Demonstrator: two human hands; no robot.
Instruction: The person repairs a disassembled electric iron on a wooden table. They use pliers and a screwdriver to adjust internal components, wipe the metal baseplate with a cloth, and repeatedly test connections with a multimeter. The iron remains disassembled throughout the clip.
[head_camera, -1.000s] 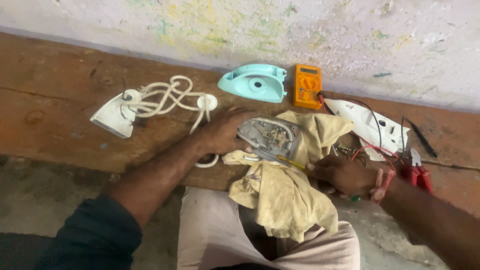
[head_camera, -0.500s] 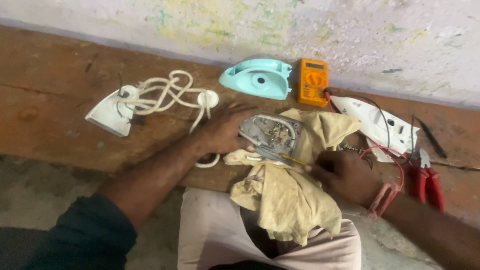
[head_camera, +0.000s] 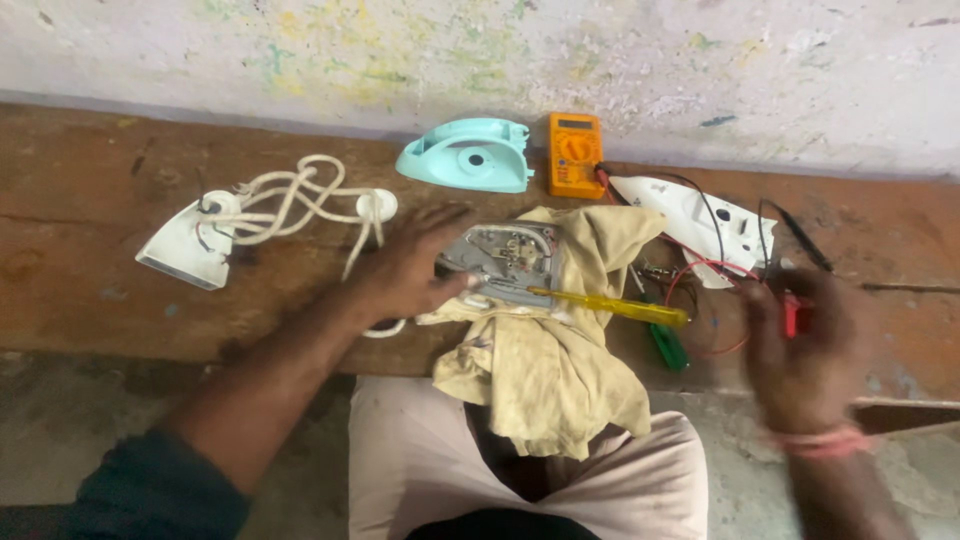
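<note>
Wooden bench (head_camera: 90, 240) held one soleplate (head_camera: 500, 258) on one cloth (head_camera: 560, 380), two screwdrivers, one meter (head_camera: 574, 154). Left hand (head_camera: 405, 270) rested spread against it; right hand (head_camera: 800, 350), newly shifted rightward, clutched something red.

- The grey metal iron base (head_camera: 503, 258) lies flat on the yellow cloth (head_camera: 545, 370), its inner wires and parts facing up (its cover is off).
- A small red tool (head_camera: 795, 314) is well to the right of the yellow cloth, blurry, so its shape is hard to tell.
</note>
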